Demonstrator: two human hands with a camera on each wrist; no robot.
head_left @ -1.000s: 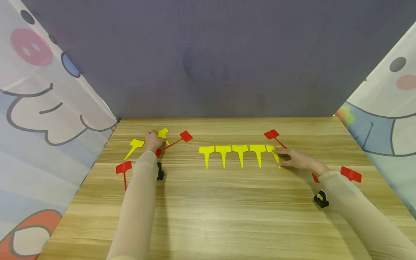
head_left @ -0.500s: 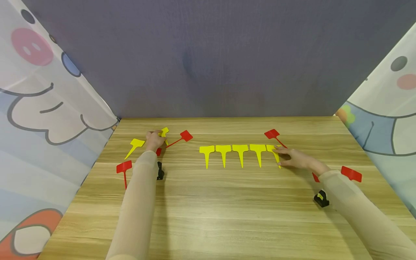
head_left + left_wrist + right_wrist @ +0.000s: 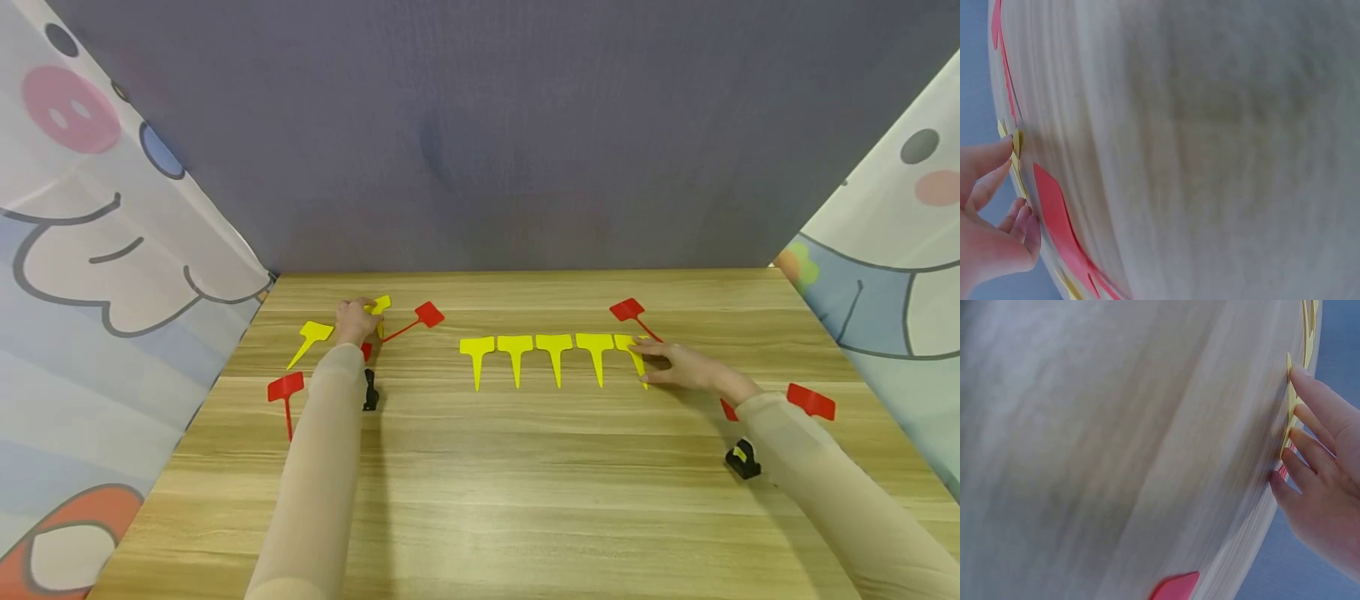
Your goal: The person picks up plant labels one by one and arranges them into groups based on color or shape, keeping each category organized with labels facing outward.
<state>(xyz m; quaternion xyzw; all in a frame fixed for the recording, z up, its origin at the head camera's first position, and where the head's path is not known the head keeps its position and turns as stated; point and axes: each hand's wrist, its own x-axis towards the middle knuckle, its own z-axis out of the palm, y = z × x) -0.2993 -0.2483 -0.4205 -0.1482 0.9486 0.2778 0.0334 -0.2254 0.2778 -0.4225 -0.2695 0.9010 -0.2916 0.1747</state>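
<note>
My left hand (image 3: 356,321) pinches a yellow T-shaped plant label (image 3: 382,303) at the back left of the table. In the left wrist view, the thumb lies against this label (image 3: 1017,147) with the fingertips at its lower edge. Partly hidden under the left wrist is a red label (image 3: 367,351). Several yellow plant labels (image 3: 554,343) lie side by side in a row, stems toward me. On the rightmost one (image 3: 624,342) rests my right hand (image 3: 678,367), fingers fairly straight. The right wrist view shows its thumb by one end of that label (image 3: 1289,400) and fingertips by the other.
Another yellow label (image 3: 315,332) and a red label (image 3: 286,387) lie left of the left arm. Red labels (image 3: 430,314) (image 3: 627,310) lie behind the row's two ends, and another red label (image 3: 811,402) by the right sleeve. A grey panel (image 3: 510,167) stands behind the wooden table (image 3: 525,500).
The yellow label at my left hand has turned so its stem points more straight toward me, and has shifted slightly right. The right hand and the row have stayed in place.
</note>
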